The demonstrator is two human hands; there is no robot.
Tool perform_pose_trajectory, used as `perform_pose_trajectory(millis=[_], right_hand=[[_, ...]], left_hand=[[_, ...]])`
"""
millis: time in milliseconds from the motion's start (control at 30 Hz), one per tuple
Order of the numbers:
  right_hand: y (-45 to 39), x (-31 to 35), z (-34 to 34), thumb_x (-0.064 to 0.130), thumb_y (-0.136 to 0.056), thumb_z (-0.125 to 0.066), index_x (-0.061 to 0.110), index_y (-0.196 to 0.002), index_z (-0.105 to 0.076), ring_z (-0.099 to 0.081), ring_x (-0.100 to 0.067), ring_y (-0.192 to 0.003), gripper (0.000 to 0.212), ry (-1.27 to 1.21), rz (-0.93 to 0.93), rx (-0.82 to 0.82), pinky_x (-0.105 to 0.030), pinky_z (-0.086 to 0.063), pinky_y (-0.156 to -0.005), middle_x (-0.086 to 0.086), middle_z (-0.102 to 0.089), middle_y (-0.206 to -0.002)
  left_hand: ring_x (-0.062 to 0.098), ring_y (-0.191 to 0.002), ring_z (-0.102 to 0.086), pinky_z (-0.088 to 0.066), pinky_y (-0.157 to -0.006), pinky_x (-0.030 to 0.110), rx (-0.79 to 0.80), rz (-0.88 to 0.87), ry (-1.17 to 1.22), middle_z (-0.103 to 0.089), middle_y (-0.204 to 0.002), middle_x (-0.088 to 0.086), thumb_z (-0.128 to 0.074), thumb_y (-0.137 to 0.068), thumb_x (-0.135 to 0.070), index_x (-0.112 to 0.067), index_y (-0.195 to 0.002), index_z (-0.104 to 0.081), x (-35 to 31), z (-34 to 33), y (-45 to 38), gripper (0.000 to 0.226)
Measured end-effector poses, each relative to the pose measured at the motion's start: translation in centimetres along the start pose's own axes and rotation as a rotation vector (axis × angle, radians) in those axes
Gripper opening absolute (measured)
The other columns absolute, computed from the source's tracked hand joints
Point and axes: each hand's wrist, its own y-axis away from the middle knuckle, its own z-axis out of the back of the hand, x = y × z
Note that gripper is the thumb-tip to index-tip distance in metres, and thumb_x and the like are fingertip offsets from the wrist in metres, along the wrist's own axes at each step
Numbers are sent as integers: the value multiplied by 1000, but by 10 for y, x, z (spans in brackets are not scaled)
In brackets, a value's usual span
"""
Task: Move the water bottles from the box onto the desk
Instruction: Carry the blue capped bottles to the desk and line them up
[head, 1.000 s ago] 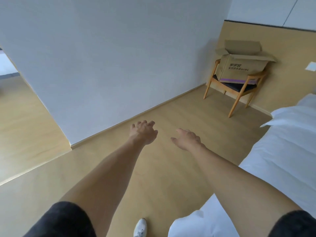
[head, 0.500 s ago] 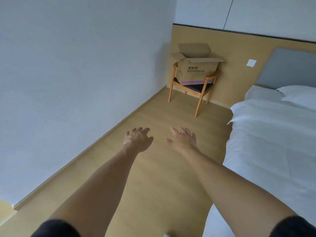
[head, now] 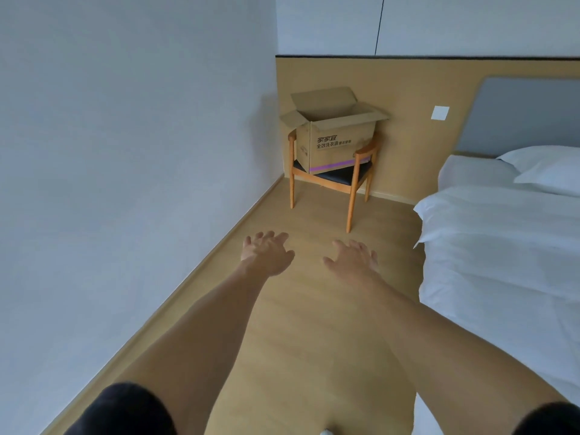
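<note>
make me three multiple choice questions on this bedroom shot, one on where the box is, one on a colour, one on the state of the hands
1. Where does the open brown cardboard box sit?
A. on the white bed
B. on the wooden armchair
C. on the floor

2. What colour is the stripe low on the box?
A. purple
B. green
C. red

3. How are the hands?
A. both gripping bottles
B. one on the box
C. both open and empty

Answers:
1. B, the box rests on the dark seat of the wooden armchair in the corner.
2. A, a purple band runs along its bottom edge.
3. C, the left hand and right hand have spread fingers over the wood floor, holding nothing.
</note>
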Motion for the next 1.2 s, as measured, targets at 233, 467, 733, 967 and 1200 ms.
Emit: perform_pose_trajectory(millis=[233,467,733,967,1200], right_hand=[[-109,-57,57,56,-98,-48,28,-153,-35,-36,-31,-143,63,-38,-40,-3,-50,-32,-113,-10,-42,-155],[-192,-109,78,59,-96,-46,31,-152,-35,-38,-30,-142,64,-54,-114,-24,-50,-33,-112,-5,-42,-155],[-313,-147,126,55,-92,-44,30,-154,-33,-38,-31,-142,68,-102,-242,-82,-50,-32,-111,-5,-42,-156],[-445,-155,176,58,-96,-43,27,-156,-30,-37,-31,-143,69,-96,-309,-120,-51,-31,-114,-7,-41,-156],[-550,-170,206,62,-95,-42,28,-153,-34,-39,-33,-141,68,-68,-340,-124,-53,-34,-114,-9,-43,-154]], left_hand=[[29,-136,-42,-31,-112,46,-37,-97,-8,-49,-146,4,-40,-101,-50,-27,-148,-41,-69,42,-126,53],[30,-137,-43,-33,-113,51,2,-164,37,-49,-149,5,-42,-99,-53,-29,-149,-40,-119,52,-228,55],[31,-130,-49,-37,-110,55,12,-266,-5,-56,-138,7,-42,-97,-56,-26,-140,-48,-166,79,-384,52],[31,-125,-52,-37,-109,54,-57,-346,37,-58,-129,6,-43,-94,-58,-29,-141,-47,-193,111,-551,55],[33,-129,-50,-34,-109,56,-28,-405,32,-57,-135,7,-40,-93,-59,-28,-137,-49,-211,116,-666,55]])
